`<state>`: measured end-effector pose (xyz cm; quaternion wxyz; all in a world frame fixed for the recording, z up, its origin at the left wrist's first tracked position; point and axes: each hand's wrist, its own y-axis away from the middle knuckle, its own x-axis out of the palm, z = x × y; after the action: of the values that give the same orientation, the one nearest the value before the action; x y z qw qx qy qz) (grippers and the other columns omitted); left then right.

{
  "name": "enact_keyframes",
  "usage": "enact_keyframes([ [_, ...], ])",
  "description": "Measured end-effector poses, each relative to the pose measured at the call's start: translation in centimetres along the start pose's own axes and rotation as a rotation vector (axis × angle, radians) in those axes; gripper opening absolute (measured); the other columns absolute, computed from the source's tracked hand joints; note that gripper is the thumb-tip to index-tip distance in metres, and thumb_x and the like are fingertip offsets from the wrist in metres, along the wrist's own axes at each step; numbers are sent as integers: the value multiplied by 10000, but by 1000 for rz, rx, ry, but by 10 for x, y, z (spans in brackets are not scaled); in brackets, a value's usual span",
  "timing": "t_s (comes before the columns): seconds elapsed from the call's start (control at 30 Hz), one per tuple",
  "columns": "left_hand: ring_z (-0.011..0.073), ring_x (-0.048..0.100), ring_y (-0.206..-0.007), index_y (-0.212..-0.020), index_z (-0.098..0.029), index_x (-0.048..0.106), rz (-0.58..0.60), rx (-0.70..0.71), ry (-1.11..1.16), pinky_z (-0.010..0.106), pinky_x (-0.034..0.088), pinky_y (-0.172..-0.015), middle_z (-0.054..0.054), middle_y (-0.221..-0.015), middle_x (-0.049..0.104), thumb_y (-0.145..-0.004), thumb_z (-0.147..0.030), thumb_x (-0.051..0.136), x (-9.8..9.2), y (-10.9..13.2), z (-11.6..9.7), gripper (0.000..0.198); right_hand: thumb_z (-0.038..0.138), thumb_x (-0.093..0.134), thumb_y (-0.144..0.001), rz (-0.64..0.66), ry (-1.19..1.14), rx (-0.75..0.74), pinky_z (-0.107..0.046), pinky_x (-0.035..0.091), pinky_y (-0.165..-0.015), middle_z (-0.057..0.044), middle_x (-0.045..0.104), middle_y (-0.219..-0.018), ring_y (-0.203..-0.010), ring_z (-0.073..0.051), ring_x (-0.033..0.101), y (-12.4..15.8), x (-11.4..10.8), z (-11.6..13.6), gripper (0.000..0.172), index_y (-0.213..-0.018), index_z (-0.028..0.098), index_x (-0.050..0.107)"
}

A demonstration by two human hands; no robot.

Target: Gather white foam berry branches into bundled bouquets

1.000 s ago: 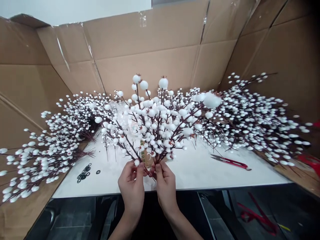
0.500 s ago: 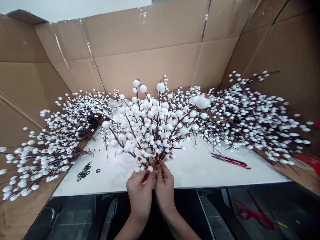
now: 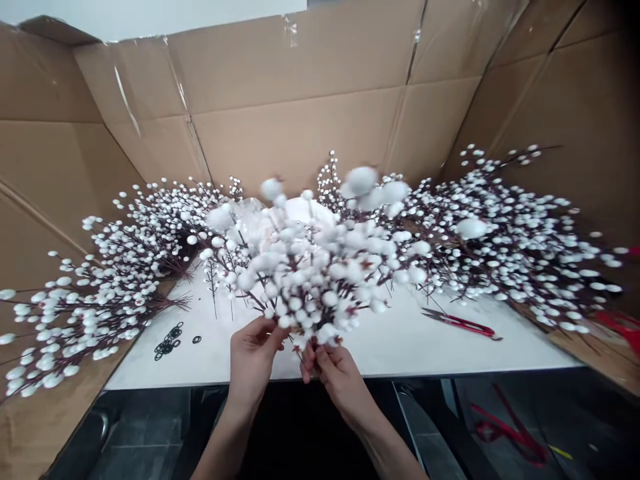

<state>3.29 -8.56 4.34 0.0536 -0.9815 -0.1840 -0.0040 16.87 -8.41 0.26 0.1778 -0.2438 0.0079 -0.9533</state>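
A bunch of artificial white berry stems (image 3: 300, 273) spreads out above the table in front of me, its heads blurred by motion. My right hand (image 3: 337, 373) is closed around the gathered dark stems at the bottom of the bunch. To the left, my left hand (image 3: 253, 357) pinches at the bunch's lower left edge with thumb and forefinger, seemingly on a berry stem. Berries partly hide these fingertips. Black rubber rings (image 3: 169, 341) lie in a small heap on the table, left of my left hand, with a single ring (image 3: 197, 340) beside them.
Red-handled thread snips (image 3: 463, 322) lie on the white tabletop (image 3: 400, 347) at right. Piles of berry stems flank it, one at left (image 3: 100, 300), one at right (image 3: 520, 233). Cardboard walls (image 3: 300, 127) stand behind and at both sides. Red ribbon (image 3: 515, 427) shows below, right.
My hands have moved apart: the left went left and slightly up off the stem base, the right slightly down and right with the bunch. The bunch has tilted and its berries have shifted.
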Motion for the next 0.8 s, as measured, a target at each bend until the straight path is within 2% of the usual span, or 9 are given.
enact_keyframes([
  [0.13,180,583,-522,-623,-240,678,28,-2,65,309,477,-471,0,-563,654,-656,-343,689,2,5,-2,109,487,517,-827,-16,95,26,-275,403,-567,-3,499,-652,-552,-139,466,3,0,1,331,-679,192,551],
  [0.27,206,593,-548,-478,-245,621,-6,26,-4,345,510,-500,20,-568,666,-593,-311,726,4,9,-2,169,454,509,-840,-20,151,1,-259,382,-554,9,492,-626,-553,-138,453,1,-1,3,294,-701,201,565],
  [0.37,239,619,-606,-584,-239,675,-60,33,-23,374,535,-551,33,-639,698,-589,-310,740,5,11,5,96,456,506,-839,-47,177,-8,-265,381,-547,2,501,-631,-554,-149,452,0,-2,1,284,-732,204,581],
  [0.5,275,647,-764,-771,-214,692,-83,47,-23,401,544,-699,51,-755,721,-652,-350,708,7,11,14,182,466,498,-841,-91,206,-40,-266,373,-546,4,492,-624,-555,-152,445,1,-1,0,291,-748,202,575],
  [0.63,242,651,-655,-802,-194,658,-80,29,20,400,542,-684,33,-674,694,-699,-383,673,9,12,16,216,461,466,-864,-176,180,-89,-269,364,-553,7,486,-622,-565,-150,424,-2,2,0,295,-761,203,567],
  [0.8,242,662,-678,-875,-259,653,-87,-3,27,384,549,-718,20,-685,695,-714,-372,677,13,19,15,198,474,433,-878,-367,83,-172,-291,376,-568,1,499,-634,-580,-164,447,-19,13,-1,294,-755,223,525],
])
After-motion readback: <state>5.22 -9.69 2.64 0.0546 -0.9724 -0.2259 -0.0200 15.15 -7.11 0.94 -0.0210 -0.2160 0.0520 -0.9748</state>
